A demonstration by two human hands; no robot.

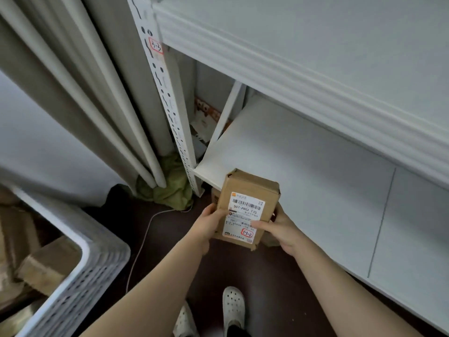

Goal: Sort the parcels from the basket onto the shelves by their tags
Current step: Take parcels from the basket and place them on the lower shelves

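Left grip (210,226) and right grip (281,231) clasp the parcel (243,187) by its near end, one on each side; its long axis points away, far end at the lower shelf's (303,166) front-left corner; the shelf lies straight ahead, both grips equally near.

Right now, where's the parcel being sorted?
Head view, centre: the parcel is held between the left hand and right hand, at the front left corner of the lower shelf, well right of the basket.
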